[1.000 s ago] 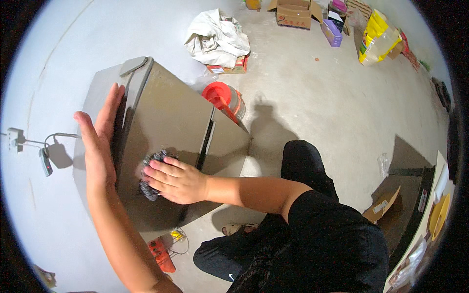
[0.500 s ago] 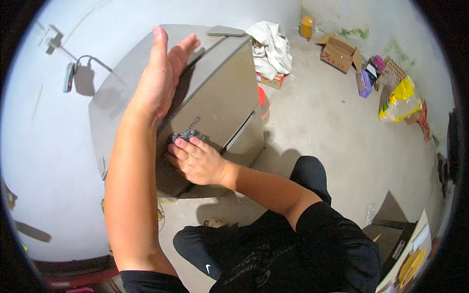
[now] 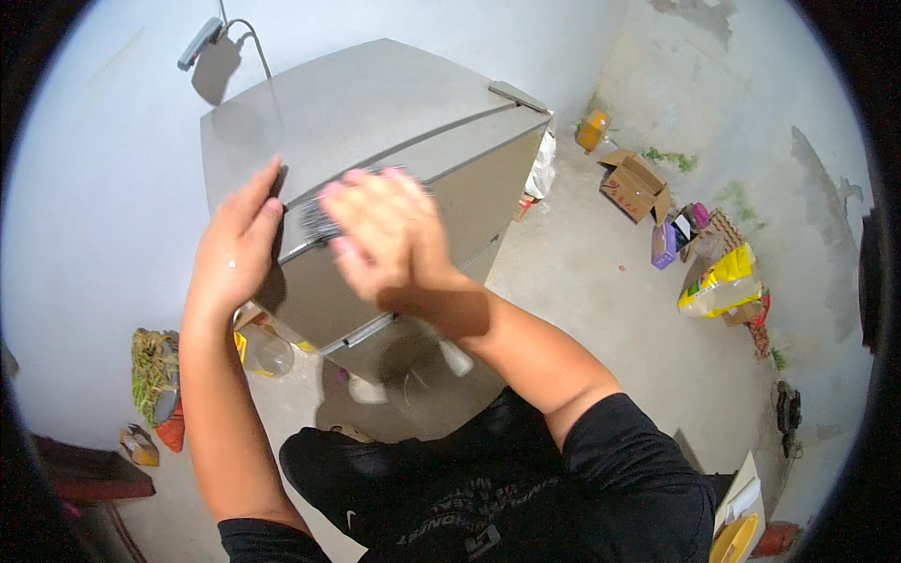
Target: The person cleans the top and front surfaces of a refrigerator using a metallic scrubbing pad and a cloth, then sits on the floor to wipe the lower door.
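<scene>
In front of me stands a grey two-door cabinet, much like a refrigerator (image 3: 328, 113), with a hinge cover (image 3: 516, 95) at its far top corner. My left hand (image 3: 236, 246) lies against its near left edge, fingers stretched out and holding nothing. Blurred by motion, my right hand (image 3: 389, 230) is closed over a crumpled dark grey cloth (image 3: 319, 223) at the front upper edge, near my left hand. The palm and fingers hide most of the cloth.
A charger-like device (image 3: 200, 43) hangs by a cable on the left wall. Along the right wall are an open carton (image 3: 633, 188), a purple box (image 3: 664, 246) and a yellow bag (image 3: 718, 286). Left on the floor lies a bundle of greens (image 3: 153, 371). A transparent jar (image 3: 270, 355) stands beside the cabinet.
My right hand has moved the cloth up from the front face to the upper edge. My left hand has come down and leftward to the near edge. The view has shifted.
</scene>
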The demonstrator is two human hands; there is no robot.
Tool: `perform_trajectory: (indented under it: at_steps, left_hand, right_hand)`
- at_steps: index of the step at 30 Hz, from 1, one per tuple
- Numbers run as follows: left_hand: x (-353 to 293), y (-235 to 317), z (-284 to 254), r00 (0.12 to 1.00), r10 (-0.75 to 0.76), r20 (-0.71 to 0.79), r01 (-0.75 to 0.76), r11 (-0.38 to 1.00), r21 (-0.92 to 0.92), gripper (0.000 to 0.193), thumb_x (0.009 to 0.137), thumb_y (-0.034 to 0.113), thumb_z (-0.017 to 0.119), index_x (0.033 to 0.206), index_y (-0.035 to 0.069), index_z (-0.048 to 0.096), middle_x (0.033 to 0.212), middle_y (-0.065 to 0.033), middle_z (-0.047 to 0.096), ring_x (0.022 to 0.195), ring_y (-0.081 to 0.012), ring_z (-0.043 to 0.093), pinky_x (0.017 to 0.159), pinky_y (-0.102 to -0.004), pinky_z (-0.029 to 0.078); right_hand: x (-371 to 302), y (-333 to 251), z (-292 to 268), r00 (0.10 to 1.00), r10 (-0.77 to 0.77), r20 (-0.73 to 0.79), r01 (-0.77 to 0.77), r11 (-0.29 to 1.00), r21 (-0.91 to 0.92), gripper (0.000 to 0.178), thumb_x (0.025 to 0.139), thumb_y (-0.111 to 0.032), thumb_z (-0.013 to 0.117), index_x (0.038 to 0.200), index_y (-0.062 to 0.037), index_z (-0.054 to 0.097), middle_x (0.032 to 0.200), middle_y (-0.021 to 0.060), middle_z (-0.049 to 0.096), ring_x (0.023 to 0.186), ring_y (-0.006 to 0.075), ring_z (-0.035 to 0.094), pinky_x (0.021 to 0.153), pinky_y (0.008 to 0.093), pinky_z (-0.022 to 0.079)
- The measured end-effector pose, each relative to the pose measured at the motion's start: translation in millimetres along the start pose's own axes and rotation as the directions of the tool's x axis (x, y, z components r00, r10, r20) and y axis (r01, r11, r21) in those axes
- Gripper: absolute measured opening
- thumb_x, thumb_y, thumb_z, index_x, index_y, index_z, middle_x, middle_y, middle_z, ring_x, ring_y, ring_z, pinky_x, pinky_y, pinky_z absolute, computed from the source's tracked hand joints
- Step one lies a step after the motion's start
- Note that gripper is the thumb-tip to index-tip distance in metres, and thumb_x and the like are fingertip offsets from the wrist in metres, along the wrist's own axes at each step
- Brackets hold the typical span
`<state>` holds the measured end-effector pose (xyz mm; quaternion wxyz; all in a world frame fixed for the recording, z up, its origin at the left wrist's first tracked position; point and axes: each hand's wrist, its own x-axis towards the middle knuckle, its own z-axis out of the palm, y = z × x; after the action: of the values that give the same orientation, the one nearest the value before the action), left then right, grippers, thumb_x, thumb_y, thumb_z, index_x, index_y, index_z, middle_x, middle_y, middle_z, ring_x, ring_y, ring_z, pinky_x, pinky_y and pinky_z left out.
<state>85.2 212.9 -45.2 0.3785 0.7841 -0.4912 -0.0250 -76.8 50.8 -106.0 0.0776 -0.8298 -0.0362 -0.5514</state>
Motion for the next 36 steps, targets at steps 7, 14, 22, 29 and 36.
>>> perform_trajectory:
  at_steps: [7,14,22,29,36]
  left_hand:
    - [-17,-24,13,0.944,0.159,-0.288,-0.29,0.815,-0.501,0.067,0.114,0.051,0.032,0.158,0.002,0.046,0.156,-0.0172,0.055,0.149,-0.028,0.044,0.126,-0.0404,0.025]
    - [-25,-27,13,0.884,0.024,-0.466,-0.439,0.379,-0.814,0.105,0.101,0.08,0.007,0.165,-0.001,0.029,0.168,-0.0187,0.038,0.161,-0.0308,0.021,0.131,-0.043,0.003]
    - [-86,-101,45,0.808,-0.409,-0.423,-0.484,-0.054,-0.873,0.104,0.103,0.078,0.008,0.166,-0.004,0.021,0.172,-0.0237,0.023,0.163,-0.0331,0.012,0.132,-0.0441,0.002]
    - [-150,-167,177,0.84,-0.531,-0.116,-0.264,-0.213,-0.941,0.086,0.111,0.063,0.015,0.166,-0.003,0.021,0.174,-0.0207,0.02,0.163,-0.0299,0.016,0.132,-0.0419,0.005]
    - [-142,-156,229,0.79,-0.488,-0.37,-0.139,0.445,-0.885,0.061,0.117,0.038,0.026,0.166,0.002,0.028,0.173,-0.0171,0.025,0.161,-0.0295,0.022,0.13,-0.0393,0.015]
  right_hand:
    - [20,58,-35,0.98,-0.009,0.198,0.017,0.999,-0.038,0.032,0.092,-0.019,0.063,0.117,-0.0033,0.075,0.116,0.0168,0.076,0.118,0.034,0.069,0.107,0.0474,0.05]
    - [26,-4,5,0.956,-0.166,0.241,0.188,0.979,-0.072,0.038,0.091,-0.021,0.068,0.125,-0.0053,0.069,0.122,0.0144,0.073,0.116,0.033,0.069,0.107,0.0489,0.049]
    - [-2,-49,24,0.686,-0.48,0.547,0.691,0.664,-0.285,0.058,0.095,-0.025,0.052,0.153,-0.0148,0.055,0.162,0.0013,0.051,0.152,0.0185,0.043,0.128,0.0453,0.021]
    - [-3,-2,3,0.346,-0.617,0.706,0.91,0.403,-0.094,0.055,0.098,-0.024,0.049,0.151,-0.0142,0.059,0.161,-0.0026,0.052,0.153,0.015,0.04,0.129,0.0415,0.019]
    - [-39,-45,54,0.332,-0.626,0.705,0.888,0.46,-0.01,0.053,0.1,-0.021,0.047,0.151,-0.0141,0.06,0.157,0.0034,0.056,0.153,0.0166,0.041,0.13,0.0428,0.014]
